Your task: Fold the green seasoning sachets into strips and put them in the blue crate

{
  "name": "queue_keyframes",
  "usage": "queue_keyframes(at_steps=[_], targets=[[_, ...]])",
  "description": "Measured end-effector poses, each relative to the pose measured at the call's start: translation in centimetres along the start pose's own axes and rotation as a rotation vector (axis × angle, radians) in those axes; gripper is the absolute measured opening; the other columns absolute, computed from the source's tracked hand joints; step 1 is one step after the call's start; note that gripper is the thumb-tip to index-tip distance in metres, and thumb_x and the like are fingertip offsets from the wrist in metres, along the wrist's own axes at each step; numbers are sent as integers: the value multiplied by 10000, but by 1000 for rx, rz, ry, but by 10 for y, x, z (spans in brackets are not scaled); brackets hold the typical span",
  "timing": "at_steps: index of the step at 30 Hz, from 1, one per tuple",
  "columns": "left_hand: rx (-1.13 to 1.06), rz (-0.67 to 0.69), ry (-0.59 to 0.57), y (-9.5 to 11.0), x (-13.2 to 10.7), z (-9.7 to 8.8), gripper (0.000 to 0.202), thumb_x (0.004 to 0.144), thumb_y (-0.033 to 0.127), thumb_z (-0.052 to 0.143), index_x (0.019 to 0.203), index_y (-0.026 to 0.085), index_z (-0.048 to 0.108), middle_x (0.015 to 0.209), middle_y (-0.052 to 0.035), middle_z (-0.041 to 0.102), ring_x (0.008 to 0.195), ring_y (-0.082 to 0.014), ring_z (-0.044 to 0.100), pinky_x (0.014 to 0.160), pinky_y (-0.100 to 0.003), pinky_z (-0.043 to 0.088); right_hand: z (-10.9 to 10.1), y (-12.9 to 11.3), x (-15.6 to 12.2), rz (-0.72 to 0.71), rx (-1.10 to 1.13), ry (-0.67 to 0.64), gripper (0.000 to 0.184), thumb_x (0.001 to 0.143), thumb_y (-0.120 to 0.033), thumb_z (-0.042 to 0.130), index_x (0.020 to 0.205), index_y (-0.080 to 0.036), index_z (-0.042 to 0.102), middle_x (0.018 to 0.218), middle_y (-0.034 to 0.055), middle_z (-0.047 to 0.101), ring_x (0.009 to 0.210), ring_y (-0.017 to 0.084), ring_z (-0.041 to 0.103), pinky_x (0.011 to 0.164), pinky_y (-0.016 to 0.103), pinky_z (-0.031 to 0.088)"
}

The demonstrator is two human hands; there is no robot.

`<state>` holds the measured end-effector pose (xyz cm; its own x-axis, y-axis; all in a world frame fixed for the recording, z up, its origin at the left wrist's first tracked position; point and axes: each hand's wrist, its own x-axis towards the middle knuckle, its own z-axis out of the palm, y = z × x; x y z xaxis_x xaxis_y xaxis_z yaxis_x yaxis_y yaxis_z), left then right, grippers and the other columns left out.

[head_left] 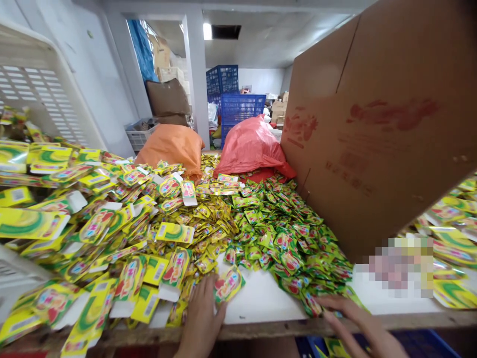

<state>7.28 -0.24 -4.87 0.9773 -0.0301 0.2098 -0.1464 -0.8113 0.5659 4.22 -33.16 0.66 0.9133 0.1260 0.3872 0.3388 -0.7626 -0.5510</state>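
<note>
Green sachets [294, 243] are apparently being picked out by hand, the 2 hands working at the near end of the heap beside the carton [357, 139]. The right hand [352, 320] is reaching in just short of the carton, its fingers parting and bending, the tips meeting the nearest sachets; whether they are pinching 1, I cannot tell. Farther left of the carton, the left hand [203, 308] is lying palm down by the yellow sachets [214, 219], its thumb standing apart from the fingers. Beside that thumb 1 loose packet [229, 284] is resting; I cannot tell whether the hand is gripping it. The next move seems to be calling for a light pinch that is separating 1 sachet from its neighbours without dragging the pile.

The green sachets are filling the table [264, 303] along the carton's left side, looking thin, glossy and crinkled, showing red and green print and overlapping at every angle. Well left of the carton, yellow boxes [175, 268] are piling up, several showing open white flaps.
</note>
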Motion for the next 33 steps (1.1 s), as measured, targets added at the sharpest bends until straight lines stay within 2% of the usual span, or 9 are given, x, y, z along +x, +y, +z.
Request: queue_keyframes(at_steps=[6, 9, 12, 14, 16, 19, 23, 27, 33], targets=[[-295, 149, -70, 10, -9, -20, 234, 801, 217, 476, 1008, 230, 584, 948, -76, 607, 880, -214, 554, 816, -371, 446, 106, -79, 51, 94, 354, -174, 389, 769, -286, 560, 1154, -229, 538, 1160, 80, 579, 1077, 232, 528, 906, 362, 432], [-705, -28, 106, 10, -11, -27, 320, 736, 303, 602, 1043, 222, 563, 1057, -94, 585, 998, -229, 543, 865, -362, 450, 124, -95, 54, 101, 614, -304, 197, 828, -300, 496, 939, -201, 625, 927, 57, 656, 895, 211, 592, 812, 319, 459], [-1242, -321, 165, 13, -8, -30, 546, 652, 383, 691, 1127, 178, 517, 1124, -127, 570, 1064, -259, 534, 876, -355, 465, 131, -115, 57, 74, 812, -420, 218, 863, -300, 447, 962, -196, 612, 901, 34, 659, 856, 187, 603, 754, 272, 471], [-1395, -483, 185, 15, -5, -31, 556, 615, 398, 721, 1081, 146, 549, 1020, -117, 622, 964, -253, 588, 790, -324, 502, 142, -127, 68, 19, 664, -496, 206, 866, -262, 443, 918, -208, 634, 879, 10, 665, 861, 170, 607, 755, 245, 467], [-1393, -558, 279, 17, -1, -31, 571, 579, 387, 751, 1054, 134, 559, 899, -86, 651, 851, -231, 620, 691, -286, 515, 159, -133, 87, 60, 352, -409, 262, 886, -233, 385, 878, -196, 645, 877, 27, 663, 881, 172, 598, 781, 253, 453], [-1329, -526, 374, 16, 4, -30, 579, 550, 371, 771, 1030, 130, 556, 801, -58, 655, 766, -206, 631, 620, -242, 502, 190, -136, 118, 226, 54, -224, 253, 847, -273, 459, 958, -110, 618, 998, 150, 618, 1003, 273, 534, 872, 374, 395], [-1299, -527, 435, 12, 4, -27, 579, 527, 394, 772, 996, 128, 561, 769, -60, 663, 720, -209, 639, 563, -229, 491, 215, -140, 136, 302, -97, -224, 361, 665, -316, 679, 929, -78, 617, 991, 205, 607, 1004, 354, 516, 869, 436, 372], [-1362, -605, 438, 9, 4, -26, 686, 505, 378, 786, 1092, 131, 532, 780, -54, 669, 720, -219, 643, 572, -252, 508, 215, -145, 130, 295, -133, -287, 216, 646, -263, 674, 830, -157, 633, 941, 129, 649, 986, 311, 547, 874, 389, 368], [-1474, -626, 327, -2, 3, -23, 756, 500, 323, 807, 1165, 151, 491, 855, -57, 673, 758, -216, 647, 631, -268, 523, 204, -141, 127, 302, -134, -377, 330, 612, -206, 695, 925, -144, 609, 890, 112, 677, 912, 285, 604, 810, 351, 401]])
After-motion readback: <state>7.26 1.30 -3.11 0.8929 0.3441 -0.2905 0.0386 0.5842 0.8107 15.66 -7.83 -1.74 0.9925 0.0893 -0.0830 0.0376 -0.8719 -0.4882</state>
